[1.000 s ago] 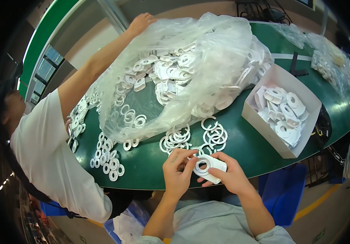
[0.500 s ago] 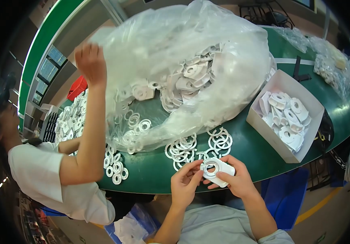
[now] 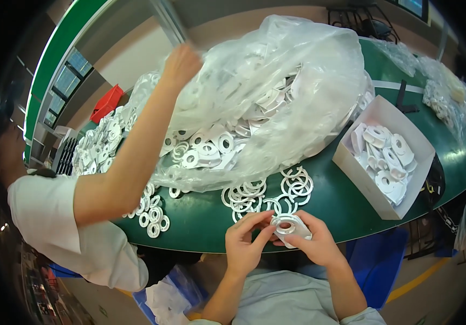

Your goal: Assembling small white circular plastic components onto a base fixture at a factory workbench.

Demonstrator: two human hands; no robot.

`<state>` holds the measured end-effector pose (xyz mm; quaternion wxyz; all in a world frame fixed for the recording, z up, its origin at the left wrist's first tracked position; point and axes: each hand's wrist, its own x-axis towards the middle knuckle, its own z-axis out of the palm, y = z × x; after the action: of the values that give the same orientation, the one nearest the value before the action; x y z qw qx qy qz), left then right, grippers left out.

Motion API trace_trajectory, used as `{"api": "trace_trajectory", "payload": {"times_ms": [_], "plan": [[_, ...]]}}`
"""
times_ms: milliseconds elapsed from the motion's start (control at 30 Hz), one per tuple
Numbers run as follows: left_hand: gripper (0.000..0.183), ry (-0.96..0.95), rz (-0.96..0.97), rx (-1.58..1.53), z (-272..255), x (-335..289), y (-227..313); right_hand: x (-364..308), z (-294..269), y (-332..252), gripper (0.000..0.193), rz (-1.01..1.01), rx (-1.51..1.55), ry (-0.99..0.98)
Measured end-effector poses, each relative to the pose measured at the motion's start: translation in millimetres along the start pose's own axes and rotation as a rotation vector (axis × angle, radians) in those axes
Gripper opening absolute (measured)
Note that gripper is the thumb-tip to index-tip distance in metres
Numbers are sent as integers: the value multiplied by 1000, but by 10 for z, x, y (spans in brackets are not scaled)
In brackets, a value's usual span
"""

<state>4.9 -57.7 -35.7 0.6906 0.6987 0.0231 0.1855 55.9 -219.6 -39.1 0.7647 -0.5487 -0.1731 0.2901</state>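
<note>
Between my two hands, at the near edge of the green table, is a white plastic part (image 3: 291, 226) with a round hole and a raised ring around it. My right hand (image 3: 316, 238) grips its right side, thumb on top. My left hand (image 3: 248, 238) pinches its left edge with thumb and fingertips; whether a separate ring sits there I cannot make out. Just beyond lie loose white open rings (image 3: 243, 194) in piles. A white box (image 3: 360, 184) to the right holds several similar white plastic parts (image 3: 387, 157).
A large clear plastic bag (image 3: 319, 70) full of white parts spreads over the green table (image 3: 346, 219). At the left, a co-worker's raised arm (image 3: 151, 135) reaches across the bag. Small white rings (image 3: 154, 216) lie near that person. A red bin (image 3: 106, 103) stands far left; blue bins (image 3: 376, 260) sit below the table.
The co-worker's hand has moved right, and the bag's near-left side has sunk, showing more parts. The white part in my hands has tilted flatter.
</note>
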Motion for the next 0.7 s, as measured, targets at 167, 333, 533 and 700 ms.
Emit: {"api": "trace_trajectory", "payload": {"times_ms": [167, 333, 533, 700], "plan": [[21, -7, -41, -35, 27, -27, 157, -38, 43, -43, 16, 73, 134, -6], [19, -4, -89, -53, 40, -23, 175, -44, 60, 18, 17, 6, 78, 25], [18, 47, -5, 56, 46, -89, 132, -41, 105, 27, 25, -38, -23, 95], [16, -92, 111, 250, -32, 92, 216, -19, 106, -20, 28, -78, -189, 97]]}}
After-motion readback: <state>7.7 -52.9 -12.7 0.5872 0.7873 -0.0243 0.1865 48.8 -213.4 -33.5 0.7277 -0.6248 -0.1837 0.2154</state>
